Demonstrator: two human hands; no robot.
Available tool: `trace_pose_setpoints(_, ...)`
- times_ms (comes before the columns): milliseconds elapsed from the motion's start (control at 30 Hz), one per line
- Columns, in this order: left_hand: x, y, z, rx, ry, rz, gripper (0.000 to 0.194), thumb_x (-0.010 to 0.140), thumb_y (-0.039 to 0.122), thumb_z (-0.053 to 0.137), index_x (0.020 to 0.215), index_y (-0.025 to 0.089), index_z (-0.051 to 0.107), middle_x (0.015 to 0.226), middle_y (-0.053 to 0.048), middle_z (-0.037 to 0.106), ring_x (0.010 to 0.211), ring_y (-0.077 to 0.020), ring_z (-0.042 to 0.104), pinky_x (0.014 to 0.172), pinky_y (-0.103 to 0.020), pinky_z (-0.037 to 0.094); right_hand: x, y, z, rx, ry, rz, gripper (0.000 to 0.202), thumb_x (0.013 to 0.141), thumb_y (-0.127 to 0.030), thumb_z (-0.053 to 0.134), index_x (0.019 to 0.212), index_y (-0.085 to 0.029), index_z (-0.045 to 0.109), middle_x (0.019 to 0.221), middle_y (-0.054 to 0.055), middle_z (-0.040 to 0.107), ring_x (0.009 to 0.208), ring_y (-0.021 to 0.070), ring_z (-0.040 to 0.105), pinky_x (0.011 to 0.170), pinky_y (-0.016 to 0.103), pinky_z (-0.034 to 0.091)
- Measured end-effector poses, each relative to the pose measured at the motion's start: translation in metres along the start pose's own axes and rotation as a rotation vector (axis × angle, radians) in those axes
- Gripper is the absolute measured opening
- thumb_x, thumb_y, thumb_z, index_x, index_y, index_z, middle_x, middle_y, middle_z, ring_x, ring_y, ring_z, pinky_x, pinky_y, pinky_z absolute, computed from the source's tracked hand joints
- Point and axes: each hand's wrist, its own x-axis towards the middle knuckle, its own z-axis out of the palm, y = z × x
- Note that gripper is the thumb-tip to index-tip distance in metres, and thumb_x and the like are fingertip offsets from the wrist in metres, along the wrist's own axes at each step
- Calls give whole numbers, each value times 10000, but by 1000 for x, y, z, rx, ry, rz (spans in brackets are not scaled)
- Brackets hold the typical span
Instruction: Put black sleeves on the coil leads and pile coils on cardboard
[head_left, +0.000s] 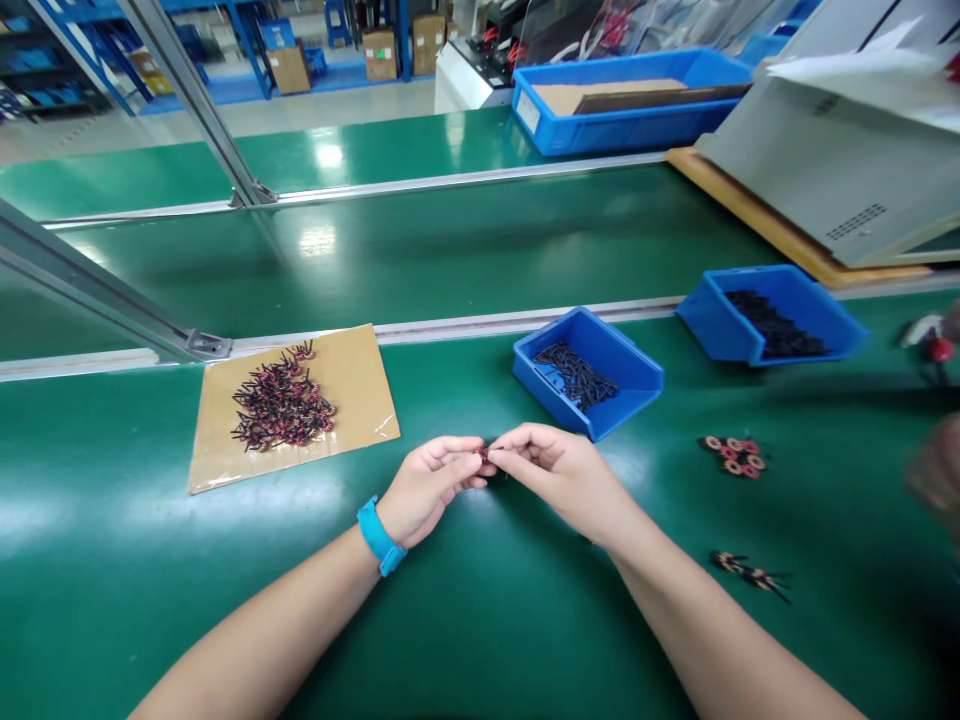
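Note:
Near the middle of the green bench, my left hand (435, 485) pinches a small red and black ring part (482, 454) between thumb and fingers. My right hand (559, 475) meets it from the right, its thumb and forefinger closed at the part's edge on a small dark piece, mostly hidden. Just beyond my right hand stands a blue bin (641, 385) with thin black tubes (577, 375). Left of my hands, a heap of red and black parts (283, 402) lies on a cardboard sheet (367, 385).
A second blue bin (701, 325) with black pieces stands at right. Nearer lie several red rings (739, 457) and some ringed parts with black leads (750, 574). Another person's blurred hand (937, 475) shows at the right edge. Metal posts (90, 285) rise at left.

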Motion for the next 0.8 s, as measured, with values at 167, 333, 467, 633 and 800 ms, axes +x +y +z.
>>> trace_pose_setpoints(167,0,-1,-1,5,5,-4,257,598,208,800,814,137,682,727,-30,716,704,-117,660,666,-231,465,0,4,0,-66,20,-36,255,717,-437,654,747,-183,652,729,53,699,684,176,655,662,312,513)
trace_pose_setpoints(333,0,0,0,21,8,-7,261,590,208,801,806,134,674,720,-26,710,694,-113,652,664,-235,459,0,4,-5,-95,-17,-40,217,727,-387,647,777,-178,671,756,52,697,707,169,658,675,304,517)
trace_pose_setpoints(467,-1,1,2,36,10,-1,269,590,216,801,809,135,667,769,-32,713,701,-115,648,663,-244,449,1,-3,-18,-47,90,-8,272,631,-348,743,819,-168,663,604,0,651,470,102,571,452,227,459)
trace_pose_setpoints(633,0,0,2,60,34,-7,311,558,222,818,811,131,663,737,-28,705,683,-116,639,650,-249,439,-2,-8,-19,85,378,-181,197,645,-301,755,732,-180,626,577,6,671,536,136,646,557,258,536)
trace_pose_setpoints(800,0,0,1,73,44,-8,321,532,210,828,791,130,655,708,-20,699,668,-116,637,656,-255,446,-5,0,-5,-71,424,-332,88,701,-259,721,741,-208,661,711,10,710,649,137,665,632,263,541)
